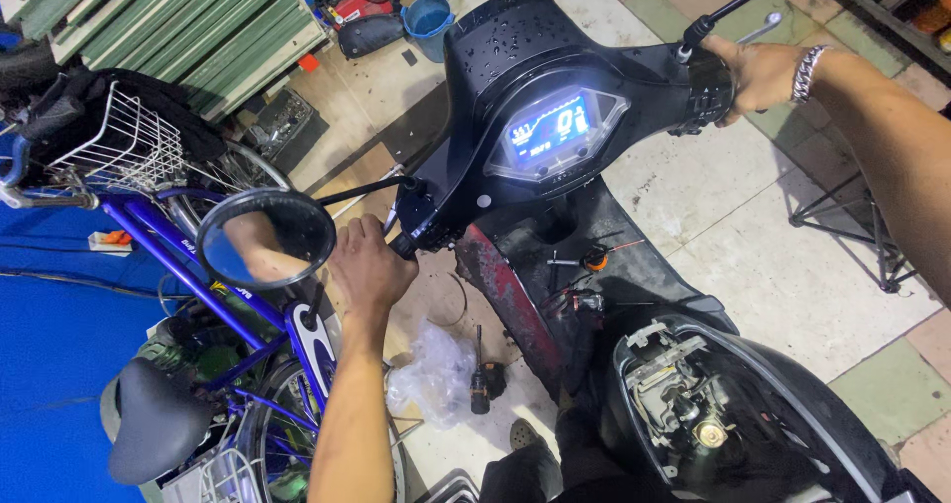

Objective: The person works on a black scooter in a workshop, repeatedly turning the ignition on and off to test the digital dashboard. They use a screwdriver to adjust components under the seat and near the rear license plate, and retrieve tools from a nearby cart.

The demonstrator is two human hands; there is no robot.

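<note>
Black scooter handlebar (555, 77): my left hand (369, 265) wraps the near left grip, my right hand (761, 72) wraps the far right grip; lit dash display (548, 129) between.

left hand (369, 262): bare, no glove, no ring or watch in view
left arm (349, 434): bare from the wrist down to the frame's lower edge, no sleeve showing
right hand (761, 72): bare, no glove
bracelet (808, 71): silver metal chain with chunky links, worn at the right wrist
right arm (892, 147): bare past the bracelet, no sleeve in view
trousers (555, 463): dark, seen below the left hand
shoe (525, 434): dark, only its toe visible
</note>
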